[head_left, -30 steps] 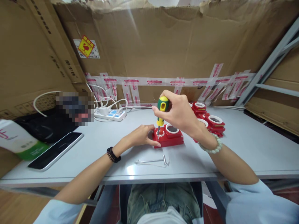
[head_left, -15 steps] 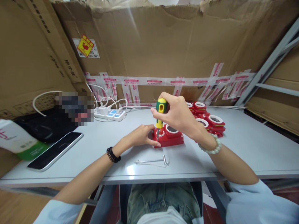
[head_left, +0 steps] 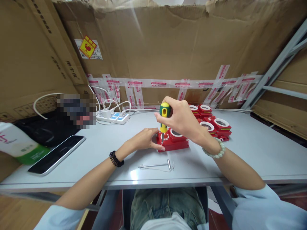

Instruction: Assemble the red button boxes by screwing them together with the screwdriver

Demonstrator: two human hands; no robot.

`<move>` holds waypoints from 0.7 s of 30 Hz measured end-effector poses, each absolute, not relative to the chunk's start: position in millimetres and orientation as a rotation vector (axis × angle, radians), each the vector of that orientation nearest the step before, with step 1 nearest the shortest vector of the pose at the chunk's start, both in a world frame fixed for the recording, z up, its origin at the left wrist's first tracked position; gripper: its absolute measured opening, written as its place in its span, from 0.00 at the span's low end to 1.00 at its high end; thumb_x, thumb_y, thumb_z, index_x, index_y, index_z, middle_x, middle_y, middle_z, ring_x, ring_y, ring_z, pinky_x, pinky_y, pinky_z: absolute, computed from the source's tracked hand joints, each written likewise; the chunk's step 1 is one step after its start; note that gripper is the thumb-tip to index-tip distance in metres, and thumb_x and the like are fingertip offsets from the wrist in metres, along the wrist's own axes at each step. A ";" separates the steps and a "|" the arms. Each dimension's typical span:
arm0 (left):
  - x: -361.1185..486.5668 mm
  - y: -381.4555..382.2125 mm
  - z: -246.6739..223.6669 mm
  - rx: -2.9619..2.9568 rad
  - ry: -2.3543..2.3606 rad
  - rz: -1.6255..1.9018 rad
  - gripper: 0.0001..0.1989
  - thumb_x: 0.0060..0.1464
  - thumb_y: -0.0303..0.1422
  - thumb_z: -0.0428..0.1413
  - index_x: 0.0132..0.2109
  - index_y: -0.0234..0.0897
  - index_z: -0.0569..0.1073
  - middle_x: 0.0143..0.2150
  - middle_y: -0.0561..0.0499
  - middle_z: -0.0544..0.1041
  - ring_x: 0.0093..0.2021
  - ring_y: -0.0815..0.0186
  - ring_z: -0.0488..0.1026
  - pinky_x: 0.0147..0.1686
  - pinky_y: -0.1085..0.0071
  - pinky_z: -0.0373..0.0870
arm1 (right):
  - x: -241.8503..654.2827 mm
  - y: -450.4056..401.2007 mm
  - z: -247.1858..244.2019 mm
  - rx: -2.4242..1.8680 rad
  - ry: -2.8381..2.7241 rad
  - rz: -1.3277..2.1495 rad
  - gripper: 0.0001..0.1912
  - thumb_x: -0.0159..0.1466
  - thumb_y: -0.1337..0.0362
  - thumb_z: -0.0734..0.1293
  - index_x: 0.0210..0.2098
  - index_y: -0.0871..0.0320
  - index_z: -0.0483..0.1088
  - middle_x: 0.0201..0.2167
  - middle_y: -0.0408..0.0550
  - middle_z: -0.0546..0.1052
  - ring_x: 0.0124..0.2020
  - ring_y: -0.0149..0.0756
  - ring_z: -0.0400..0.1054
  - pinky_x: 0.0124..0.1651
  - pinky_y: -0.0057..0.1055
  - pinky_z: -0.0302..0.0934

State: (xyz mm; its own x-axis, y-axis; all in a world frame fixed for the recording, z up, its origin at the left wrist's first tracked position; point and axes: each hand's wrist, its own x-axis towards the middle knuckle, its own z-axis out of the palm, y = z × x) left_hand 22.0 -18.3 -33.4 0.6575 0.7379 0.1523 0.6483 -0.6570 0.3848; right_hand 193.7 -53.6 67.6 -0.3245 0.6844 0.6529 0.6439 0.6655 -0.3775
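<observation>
Near the middle of the table sits a red box-shaped housing (head_left: 176, 144) with a white ring on top, partly hidden by my right hand. My left hand (head_left: 146, 139) grips its left end, thumb along the front side and fingers behind. My right hand (head_left: 181, 118) is closed around the yellow and green handle of a screwdriver (head_left: 164, 127). The screwdriver stands nearly upright, its tip down at the left part of the housing's top. Just in front lies a small T-shaped metal rod (head_left: 155, 165) with a thin cord.
Several more red housings (head_left: 222, 127) with white rings stand behind and right of my right hand. A phone (head_left: 57, 155), a green and white pack (head_left: 22, 145) and a power strip (head_left: 115, 118) with white cables are on the left. Cardboard (head_left: 155, 48) walls the back.
My right hand and the screwdriver handle have shifted very slightly left and down. My left hand and the housing have stayed in place.
</observation>
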 end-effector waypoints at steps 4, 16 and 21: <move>22.9 -18.6 -33.3 2.582 1.122 0.431 0.30 0.46 0.54 0.62 0.46 0.34 0.71 0.40 0.43 0.79 0.35 0.57 0.75 0.35 0.67 0.67 | 193.9 -52.1 67.2 -1.050 -2.037 0.057 0.12 0.56 0.63 0.67 0.25 0.56 0.58 0.19 0.36 0.63 0.21 0.24 0.49 0.27 0.26 0.45; 22.2 -18.7 -35.0 2.542 1.131 0.457 0.29 0.44 0.53 0.63 0.44 0.35 0.72 0.35 0.47 0.79 0.32 0.59 0.74 0.32 0.69 0.64 | 187.0 -43.4 53.0 -1.192 -2.085 -0.143 0.09 0.59 0.57 0.66 0.32 0.55 0.64 0.20 0.39 0.66 0.20 0.28 0.53 0.28 0.28 0.45; 23.5 -19.3 -33.7 2.560 1.142 0.436 0.29 0.45 0.53 0.63 0.45 0.35 0.71 0.34 0.47 0.78 0.32 0.59 0.73 0.31 0.69 0.64 | 189.9 -46.3 54.9 -1.163 -2.119 -0.086 0.07 0.57 0.61 0.66 0.30 0.56 0.64 0.19 0.38 0.65 0.20 0.28 0.54 0.27 0.27 0.47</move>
